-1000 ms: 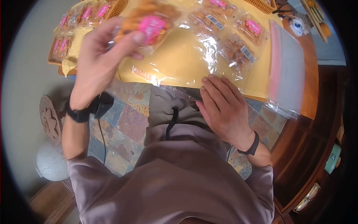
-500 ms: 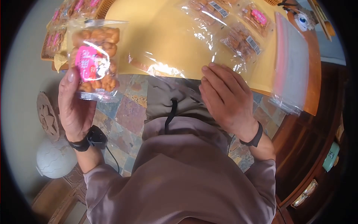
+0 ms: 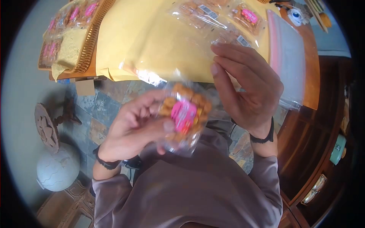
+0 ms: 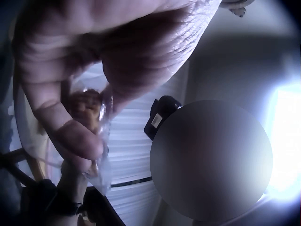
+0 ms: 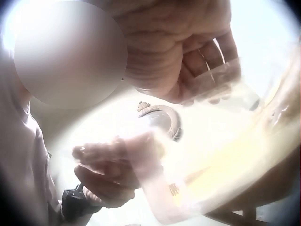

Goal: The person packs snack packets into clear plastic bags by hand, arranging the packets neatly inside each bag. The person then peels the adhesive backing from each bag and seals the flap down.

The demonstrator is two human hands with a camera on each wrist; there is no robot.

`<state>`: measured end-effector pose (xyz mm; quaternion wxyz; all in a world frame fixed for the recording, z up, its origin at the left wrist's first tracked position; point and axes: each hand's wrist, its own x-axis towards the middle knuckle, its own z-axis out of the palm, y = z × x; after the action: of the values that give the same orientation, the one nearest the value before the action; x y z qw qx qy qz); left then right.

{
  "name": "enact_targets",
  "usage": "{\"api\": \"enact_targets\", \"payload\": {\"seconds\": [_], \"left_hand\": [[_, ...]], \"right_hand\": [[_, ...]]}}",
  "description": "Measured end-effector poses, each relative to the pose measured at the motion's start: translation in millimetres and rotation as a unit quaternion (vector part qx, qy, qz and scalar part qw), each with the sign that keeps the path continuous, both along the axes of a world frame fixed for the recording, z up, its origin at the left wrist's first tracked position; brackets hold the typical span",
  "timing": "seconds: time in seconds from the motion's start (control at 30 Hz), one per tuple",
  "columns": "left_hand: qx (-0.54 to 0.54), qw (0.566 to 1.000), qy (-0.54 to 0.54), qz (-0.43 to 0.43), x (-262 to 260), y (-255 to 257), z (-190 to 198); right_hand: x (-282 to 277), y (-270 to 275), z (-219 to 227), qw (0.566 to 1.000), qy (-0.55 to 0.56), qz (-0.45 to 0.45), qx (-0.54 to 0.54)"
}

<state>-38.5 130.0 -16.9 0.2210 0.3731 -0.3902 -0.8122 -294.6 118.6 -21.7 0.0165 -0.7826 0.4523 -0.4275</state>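
The table (image 3: 312, 89) spans the head view from about 10 to 3 o'clock, most of it under a yellow sheet (image 3: 121, 41). At 10 o'clock a wicker basket (image 3: 86, 53) holds pink-labelled packets (image 3: 75, 14); at 2 o'clock lies a stack of clear bags (image 3: 287, 62). Other packets (image 3: 247, 17) lie toward 1 o'clock; whether the film there covers or encloses them I cannot tell.

The change is in both hands. The right hand (image 3: 249, 85), half a second ago laid over the near table edge, is now raised, its fingers bent toward the thumb with a narrow gap; clear film (image 5: 211, 84) crosses them in the right wrist view, but whether they pinch it I cannot tell. The left hand (image 3: 131, 127) has swung in from 10 o'clock, thumb and fingers gripping a snack packet (image 3: 201, 106).

That packet is now near the centre, tilted and blurred, just off the table's near edge, with the right hand at its 2 o'clock. I judge that this brings packet and film within easy reach of each other. Its pink label (image 3: 183, 116) faces up.
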Motion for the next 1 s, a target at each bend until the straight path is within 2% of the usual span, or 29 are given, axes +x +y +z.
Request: {"api": "enact_targets", "payload": {"seconds": [0.13,0.17,0.23,0.3,0.37,0.43,0.57,0.6,0.67,0.8,0.87,0.9,0.97,1.0], "left_hand": [[-0.021,0.997,0.049,0.054,-36,-21,-1],[-0.025,0.997,0.050,0.051,-48,-28,-5],[-0.038,0.990,0.094,0.097,-67,-40,-18],[-0.045,0.989,0.115,0.084,-79,-51,-24],[-0.095,0.985,0.115,0.091,-94,-65,-27],[-0.109,0.983,0.118,0.086,-102,-78,-26],[-0.134,0.977,0.152,0.066,-119,-88,-19],[-0.136,0.977,0.151,0.062,-123,-88,-19],[-0.029,0.977,0.198,0.075,-133,-89,-24],[-0.102,0.969,0.219,0.053,-155,-97,-46],[-0.228,0.970,0.047,0.070,-159,-92,-43],[-0.230,0.970,0.047,0.065,-162,-96,-42],[-0.255,0.960,-0.082,0.082,-165,-109,-42],[-0.243,0.962,-0.072,0.102,-168,-110,-39]], "right_hand": [[3,1,3,1.000,-0.001,0.007,-0.017],[5,0,0,0.999,-0.014,0.013,-0.029],[7,0,-7,0.999,-0.026,0.015,-0.045],[8,-2,-15,0.995,-0.008,0.011,-0.097],[8,3,-14,0.995,0.001,-0.002,-0.101],[5,8,-12,0.998,-0.028,-0.003,-0.051],[6,13,-17,0.997,-0.052,-0.001,-0.049],[6,9,-21,0.995,-0.055,0.000,-0.079],[4,8,-20,0.992,-0.058,-0.002,-0.114],[6,12,-11,0.992,-0.102,0.017,-0.078],[8,11,-12,0.990,-0.118,0.019,-0.079],[9,10,-14,0.988,-0.120,0.025,-0.089],[12,8,-20,0.987,-0.123,0.028,-0.101],[14,5,-24,0.983,-0.119,0.032,-0.133]]}}
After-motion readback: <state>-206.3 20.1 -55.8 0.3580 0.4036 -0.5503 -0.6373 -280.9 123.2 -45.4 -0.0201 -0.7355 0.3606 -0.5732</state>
